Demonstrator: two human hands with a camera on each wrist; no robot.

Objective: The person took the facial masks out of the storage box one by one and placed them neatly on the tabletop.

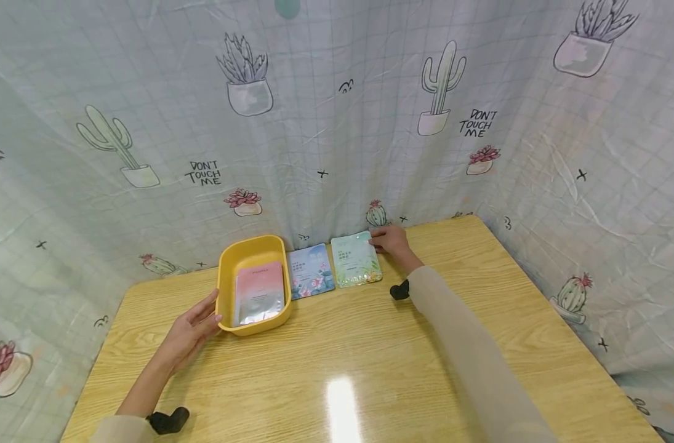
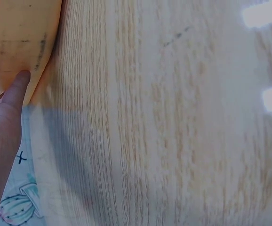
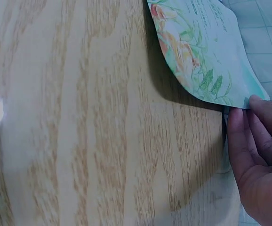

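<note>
My right hand (image 1: 390, 240) pinches the upper right corner of a green sheet mask packet (image 1: 356, 259) between thumb and fingers. In the right wrist view, the packet (image 3: 197, 56) shows orange flowers and leaves along its edge, with its near side lifted off the wood. Along the left side of a yellow plastic basket (image 1: 281, 320), my left hand (image 1: 189, 332) rests with extended fingers against the outer wall. Its fingertip touches the basket (image 2: 25, 33) in the left wrist view. Inside the basket lies a pink and silver packet (image 1: 259, 292).
A blue floral packet (image 1: 311, 271) lies between the basket and the green packet, close beside the basket. The wooden table (image 1: 403, 375) meets a cactus-print curtain (image 1: 314, 123) at its back edge and right side. Light glares off the tabletop near the front.
</note>
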